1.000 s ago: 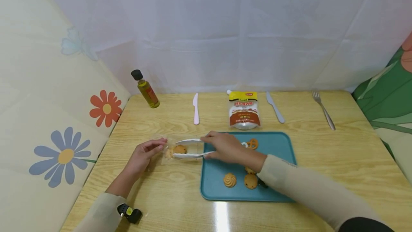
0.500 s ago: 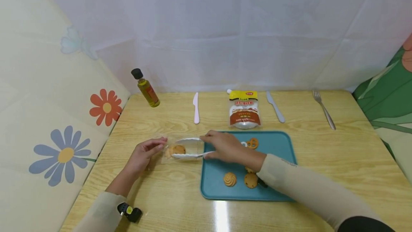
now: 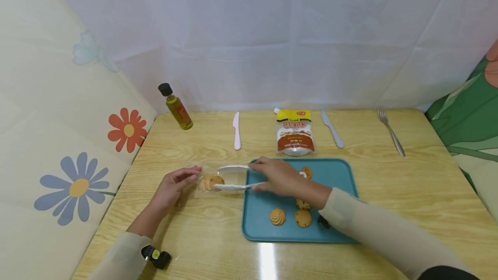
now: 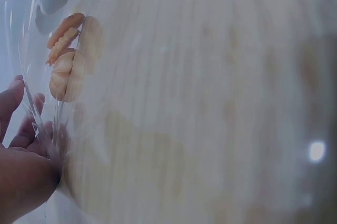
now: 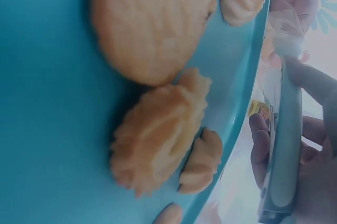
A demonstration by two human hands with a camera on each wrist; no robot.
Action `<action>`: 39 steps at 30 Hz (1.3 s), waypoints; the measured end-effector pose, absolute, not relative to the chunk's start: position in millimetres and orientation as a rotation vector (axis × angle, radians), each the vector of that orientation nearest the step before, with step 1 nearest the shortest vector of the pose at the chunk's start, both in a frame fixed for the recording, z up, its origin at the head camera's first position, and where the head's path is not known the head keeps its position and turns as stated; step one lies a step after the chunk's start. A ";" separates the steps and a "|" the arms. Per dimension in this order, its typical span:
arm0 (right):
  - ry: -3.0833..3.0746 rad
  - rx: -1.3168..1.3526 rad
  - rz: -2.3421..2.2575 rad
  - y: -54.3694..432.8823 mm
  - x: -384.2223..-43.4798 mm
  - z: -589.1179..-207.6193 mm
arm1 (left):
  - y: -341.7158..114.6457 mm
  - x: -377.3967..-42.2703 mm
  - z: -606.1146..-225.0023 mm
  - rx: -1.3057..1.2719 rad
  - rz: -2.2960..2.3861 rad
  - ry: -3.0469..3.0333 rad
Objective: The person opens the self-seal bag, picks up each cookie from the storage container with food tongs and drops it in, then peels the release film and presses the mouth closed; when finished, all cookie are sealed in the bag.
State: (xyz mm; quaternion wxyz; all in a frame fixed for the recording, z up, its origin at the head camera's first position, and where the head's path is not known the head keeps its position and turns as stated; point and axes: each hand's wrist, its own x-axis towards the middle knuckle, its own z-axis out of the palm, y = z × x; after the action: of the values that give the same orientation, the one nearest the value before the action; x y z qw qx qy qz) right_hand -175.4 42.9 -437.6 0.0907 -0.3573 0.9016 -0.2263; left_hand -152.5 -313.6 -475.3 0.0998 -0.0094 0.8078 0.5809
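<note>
My left hand point(image 3: 177, 185) pinches the edge of a clear plastic bag point(image 3: 207, 170) lying on the table left of the tray. Several cookies are inside, among them a chocolate chip cookie point(image 3: 216, 181) and paler ones, seen edge-on in the left wrist view as golden biscuits point(image 4: 65, 74). My right hand point(image 3: 278, 177) grips white tongs point(image 3: 233, 187) over the tray's left edge. The tongs stand spread, tips reaching left into the bag, the lower tip beside the chip cookie. The right wrist view shows the tongs' pale handle point(image 5: 287, 150) between thumb and fingers.
A teal tray point(image 3: 258, 230) bears a swirl cookie point(image 3: 277, 217), a chip cookie point(image 3: 303, 218) and others, partly under my right arm. Behind stand an oil bottle point(image 3: 179, 111) and a yellow-topped pouch point(image 3: 295, 133). A pink knife point(image 3: 237, 133), a grey knife point(image 3: 333, 131) and a fork point(image 3: 391, 133) lie there.
My right hand and the spread tongs have drawn back slightly to the right, their tips away from the chip cookie, which stays in the bag. My left hand has hardly moved.
</note>
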 end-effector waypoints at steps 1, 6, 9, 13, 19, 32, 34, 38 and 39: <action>2.678 -1.060 -0.677 44.7 -174.8 -437.4 | -313.6 -152.5 -475.1 -0.030 1.718 2.387; 2.683 -1.031 -0.665 53.1 -171.1 -436.5 | -314.2 -152.1 -475.0 -0.040 1.718 2.386; 2.684 -1.009 -0.669 58.3 -168.0 -436.3 | -314.3 -151.5 -475.5 -0.031 1.728 2.384; 2.683 -0.985 -0.686 66.0 -163.7 -435.3 | -314.4 -151.3 -476.2 -0.021 1.746 2.376; 2.700 -0.974 -0.692 77.1 -157.8 -434.2 | -314.6 -151.2 -476.3 -0.034 1.751 2.363; 2.723 -0.994 -0.768 104.5 -140.2 -435.8 | -313.2 -151.9 -475.9 -0.034 1.749 2.364; 2.717 -0.988 -0.782 109.0 -136.6 -435.3 | -313.3 -152.0 -475.8 -0.036 1.745 2.367; 2.720 -1.009 -0.794 117.7 -129.0 -433.8 | -313.0 -152.2 -475.0 -0.038 1.736 2.372; 2.726 -1.025 -0.793 120.1 -127.4 -434.3 | -313.0 -152.4 -474.9 -0.038 1.735 2.372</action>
State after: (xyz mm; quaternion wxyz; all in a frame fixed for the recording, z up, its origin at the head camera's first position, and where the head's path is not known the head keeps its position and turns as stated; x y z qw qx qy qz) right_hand -127.4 120.1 -434.3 0.0616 -0.3388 0.9015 -0.2623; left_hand -152.4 -313.0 -474.9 0.1008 -0.0130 0.8029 0.5873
